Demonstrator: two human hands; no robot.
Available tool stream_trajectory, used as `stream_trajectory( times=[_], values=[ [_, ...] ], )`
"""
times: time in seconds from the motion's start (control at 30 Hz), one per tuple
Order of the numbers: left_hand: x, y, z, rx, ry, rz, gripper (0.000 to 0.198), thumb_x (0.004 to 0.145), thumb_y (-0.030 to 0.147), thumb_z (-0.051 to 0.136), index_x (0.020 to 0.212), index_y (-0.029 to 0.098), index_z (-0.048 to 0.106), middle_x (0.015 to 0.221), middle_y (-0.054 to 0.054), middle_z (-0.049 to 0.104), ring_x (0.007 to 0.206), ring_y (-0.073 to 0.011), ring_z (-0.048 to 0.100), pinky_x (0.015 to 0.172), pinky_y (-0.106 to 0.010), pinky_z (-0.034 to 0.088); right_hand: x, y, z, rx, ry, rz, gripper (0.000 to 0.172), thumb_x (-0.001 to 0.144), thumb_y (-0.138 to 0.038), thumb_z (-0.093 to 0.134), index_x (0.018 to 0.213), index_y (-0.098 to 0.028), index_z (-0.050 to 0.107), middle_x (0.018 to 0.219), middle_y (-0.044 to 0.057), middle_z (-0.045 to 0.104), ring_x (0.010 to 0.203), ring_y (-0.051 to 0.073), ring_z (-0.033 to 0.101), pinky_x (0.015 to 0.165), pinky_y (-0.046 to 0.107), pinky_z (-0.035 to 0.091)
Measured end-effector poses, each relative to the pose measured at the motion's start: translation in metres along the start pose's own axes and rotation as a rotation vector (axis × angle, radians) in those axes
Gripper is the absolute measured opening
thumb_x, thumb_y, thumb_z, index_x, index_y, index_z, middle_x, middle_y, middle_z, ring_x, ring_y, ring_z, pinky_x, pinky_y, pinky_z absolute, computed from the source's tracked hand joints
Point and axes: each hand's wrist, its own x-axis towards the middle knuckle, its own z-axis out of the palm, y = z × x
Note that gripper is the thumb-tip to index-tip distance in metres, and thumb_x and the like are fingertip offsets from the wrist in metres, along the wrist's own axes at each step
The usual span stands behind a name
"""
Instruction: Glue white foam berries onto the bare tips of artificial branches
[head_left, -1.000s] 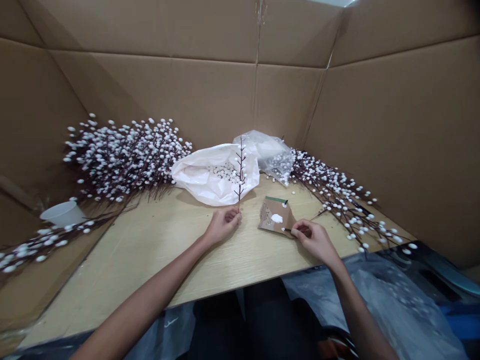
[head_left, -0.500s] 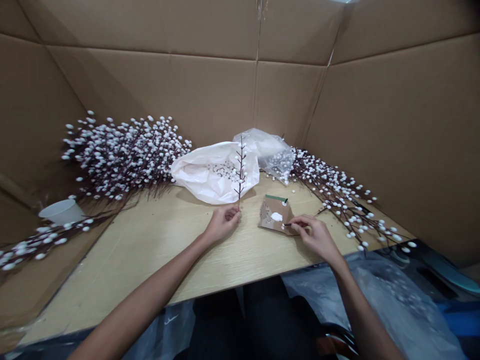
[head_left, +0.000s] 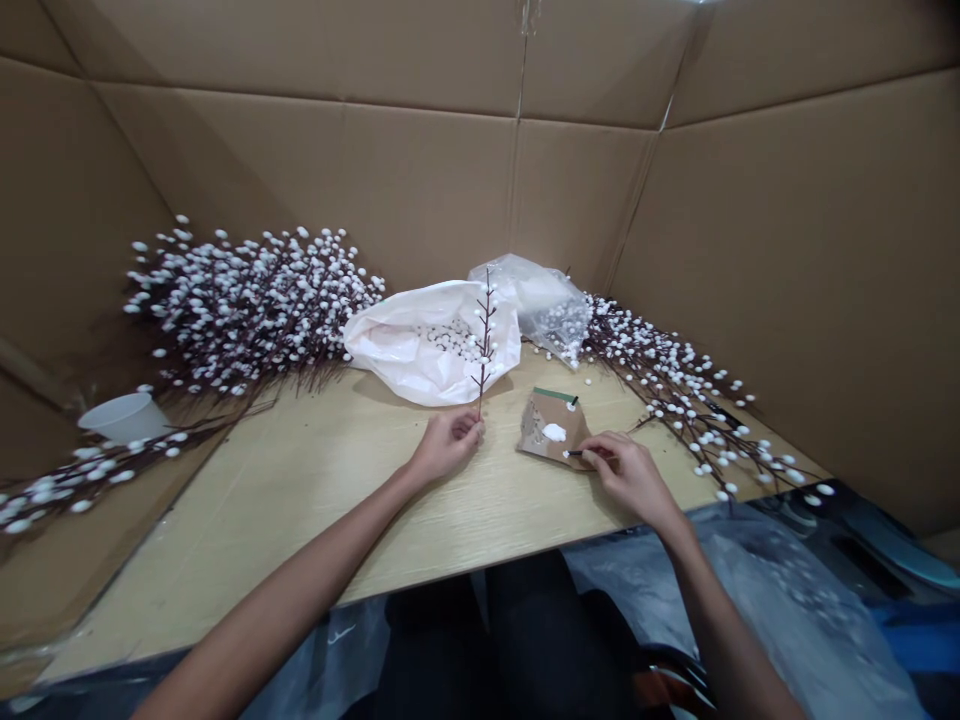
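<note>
My left hand (head_left: 444,447) pinches a dark twig (head_left: 484,335) upright, mid-table w/ white bag (head_left: 420,345) behind. Right hand (head_left: 630,470) closed on a thin stick (head_left: 576,453), tip by white glue blob (head_left: 554,432) on cardboard scrap (head_left: 541,438).

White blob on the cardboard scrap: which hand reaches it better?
Right, likely. The right hand holds a thin stick, tip beside the white blob on the cardboard scrap; the left hand pinches a twig upright, clear of it.
</note>
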Motion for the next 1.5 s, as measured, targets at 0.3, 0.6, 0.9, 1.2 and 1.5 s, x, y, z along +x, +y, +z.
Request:
stream_trajectory(
  times=[0.3, 0.6, 0.9, 1.2, 1.5],
  values=[
    [-0.001, 0.001, 0.001, -0.005, 0.003, -0.004, 0.02, 0.078, 0.033, 0.058, 0.082, 0.014, 0.06, 0.072, -0.004, 0.063, 0.063, -0.0142, 0.062, 0.062, -0.026, 0.052, 0.0, -0.004, -0.003, 0.091, -0.017, 0.018, 0.019, 0.085, -0.025, 0.05, 0.081, -0.019, 0.068, 0.082, 0.007, 0.069, 0.082, 0.023, 0.06, 0.074, 0.034, 0.044],
    [-0.002, 0.004, 0.0, 0.016, 0.014, 0.011, 0.019, 0.077, 0.032, 0.059, 0.082, 0.014, 0.061, 0.072, -0.004, 0.064, 0.064, -0.0146, 0.062, 0.061, -0.026, 0.052, 0.006, -0.021, -0.011, 0.599, 0.07, 0.256, 0.026, 0.075, -0.042, 0.066, 0.082, -0.018, 0.07, 0.087, 0.008, 0.072, 0.083, 0.022, 0.065, 0.074, 0.032, 0.05],
    [-0.005, 0.006, 0.001, -0.024, 0.031, -0.014, 0.021, 0.078, 0.034, 0.059, 0.082, 0.013, 0.061, 0.071, -0.004, 0.064, 0.062, -0.0141, 0.062, 0.059, -0.025, 0.051, 0.047, -0.062, -0.012, 0.871, 0.038, 0.153, 0.026, 0.072, -0.042, 0.073, 0.083, -0.019, 0.073, 0.083, 0.006, 0.073, 0.073, 0.016, 0.063, 0.067, 0.025, 0.049],
    [-0.008, 0.007, 0.003, -0.043, 0.184, -0.033, 0.019, 0.076, 0.032, 0.062, 0.078, 0.014, 0.062, 0.069, -0.003, 0.065, 0.061, -0.0126, 0.061, 0.059, -0.023, 0.05, 0.127, -0.083, 0.006, 0.911, -0.078, -0.036, 0.026, 0.063, -0.036, 0.078, 0.082, -0.018, 0.072, 0.087, 0.006, 0.074, 0.08, 0.017, 0.065, 0.074, 0.029, 0.05],
    [-0.009, 0.005, 0.002, -0.02, 0.245, -0.024, 0.018, 0.076, 0.031, 0.063, 0.079, 0.013, 0.065, 0.069, -0.003, 0.067, 0.062, -0.0125, 0.062, 0.06, -0.022, 0.05, 0.136, -0.071, 0.022, 0.619, 0.045, -0.359, 0.011, 0.079, -0.027, 0.064, 0.083, -0.019, 0.07, 0.087, 0.006, 0.068, 0.085, 0.019, 0.062, 0.077, 0.032, 0.049]
  ],
)
